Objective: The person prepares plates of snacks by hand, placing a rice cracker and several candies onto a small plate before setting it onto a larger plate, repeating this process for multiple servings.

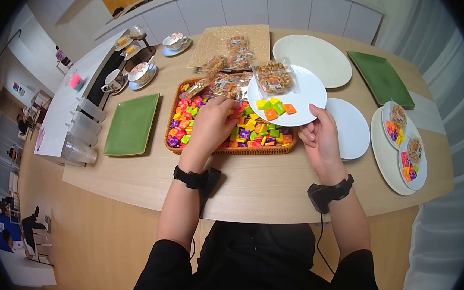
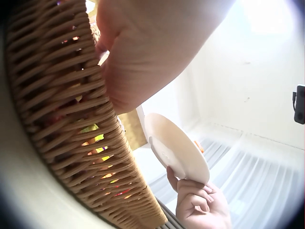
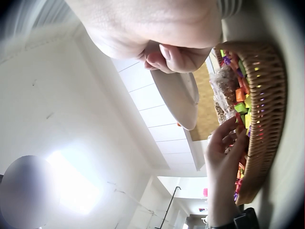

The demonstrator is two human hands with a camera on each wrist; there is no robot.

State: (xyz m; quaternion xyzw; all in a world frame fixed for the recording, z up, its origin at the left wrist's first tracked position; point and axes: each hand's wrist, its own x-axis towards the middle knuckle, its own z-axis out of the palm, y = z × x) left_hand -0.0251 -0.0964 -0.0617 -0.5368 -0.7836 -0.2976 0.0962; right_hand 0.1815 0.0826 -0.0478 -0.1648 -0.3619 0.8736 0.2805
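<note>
My left hand [image 1: 212, 124] reaches down into a wicker basket [image 1: 173, 147] of small wrapped candies in several colours. Its thumb and fingertips pinch a red candy [image 3: 239, 118] just above the pile. With thumb on top and fingers curled below, my right hand [image 1: 321, 138] grips the near rim of a white plate [image 1: 302, 88] over the basket's right end. On that plate lie a clear-wrapped nut cluster snack [image 1: 274, 78] and several orange, green and yellow candies [image 1: 279, 108]. More wrapped nut snacks [image 1: 227, 83] fill the basket's far side.
Behind the basket lies a patterned gold board [image 1: 207, 39]. Green plates [image 1: 131, 123] [image 1: 381, 78] lie left and far right. A white oval platter [image 1: 313, 53] is at the back, a round plate [image 1: 347, 129] right. Another platter [image 1: 386, 162] bears two filled plates. Teacups [image 1: 139, 73] stand left.
</note>
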